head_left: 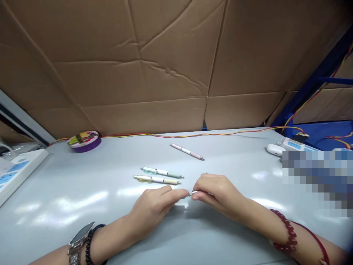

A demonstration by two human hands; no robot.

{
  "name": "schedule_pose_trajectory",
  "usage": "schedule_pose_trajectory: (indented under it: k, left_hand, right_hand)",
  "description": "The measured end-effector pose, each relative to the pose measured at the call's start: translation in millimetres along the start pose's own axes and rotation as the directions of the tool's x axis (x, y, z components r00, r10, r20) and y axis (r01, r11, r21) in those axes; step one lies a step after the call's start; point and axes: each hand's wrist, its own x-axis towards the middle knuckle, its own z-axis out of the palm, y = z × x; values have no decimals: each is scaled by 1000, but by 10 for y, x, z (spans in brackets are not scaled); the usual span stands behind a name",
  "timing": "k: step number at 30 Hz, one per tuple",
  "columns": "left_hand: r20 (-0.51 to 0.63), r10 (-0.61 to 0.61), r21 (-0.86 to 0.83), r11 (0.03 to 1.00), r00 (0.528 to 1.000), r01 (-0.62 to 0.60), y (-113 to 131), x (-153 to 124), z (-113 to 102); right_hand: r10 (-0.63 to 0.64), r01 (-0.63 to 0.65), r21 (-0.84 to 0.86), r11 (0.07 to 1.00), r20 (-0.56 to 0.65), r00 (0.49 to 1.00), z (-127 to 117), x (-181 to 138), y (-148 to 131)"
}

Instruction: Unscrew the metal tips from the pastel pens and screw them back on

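Observation:
In the middle of the table my two hands almost meet. My right hand (220, 193) is closed, thumb and fingers pinching a pen (194, 192); only its short white and metallic end shows. My left hand (158, 202) reaches that end with closed fingertips, its thumb mostly hidden. Just beyond the left hand lie a yellow-and-white pen (157, 179) and a green-and-white pen (162, 172), side by side. Farther back a pink-and-white pen (186, 151) rests at a slant. A small dark tip pokes out behind the right hand; what it belongs to is hidden.
A purple round tape roll (85, 142) sits at the back left. White power strips stand at the left (23, 173) and back right (295, 144), beside a white rounded object (275, 149). Red and yellow wires (154, 135) run along the rear edge, before a cardboard wall (110, 84).

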Motion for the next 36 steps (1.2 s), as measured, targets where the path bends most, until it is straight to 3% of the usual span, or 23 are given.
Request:
schedule_pose_trajectory:
  k: [12,17,19,23,26,36]
  left_hand:
    - [-85,25,-89,995,996,-33,25,-12,-5]
    - [-132,-91,-171,983,987,68,-32,1,-23]
    - [-137,-92,-174,982,986,68,-61,10,-24]
    - [-114,-2,-130,991,993,-13,-80,6,0]
    - [-90,56,-59,996,994,-62,-62,-6,16]
    - [-45,57,26,998,997,-56,-52,1,28]
  right_hand:
    - [15,-14,106,994,-12,1000,-120,45,-26]
    - [197,-171,145,975,-188,962,-404,41,64]
    - [298,-293,51,955,-186,936,-511,36,153]
    - [490,-456,-322,830,29,871,-580,3,374]
    - [527,-433,-449,781,104,844,-528,-28,475]
    - [487,-333,-550,766,158,859,-348,-63,402]
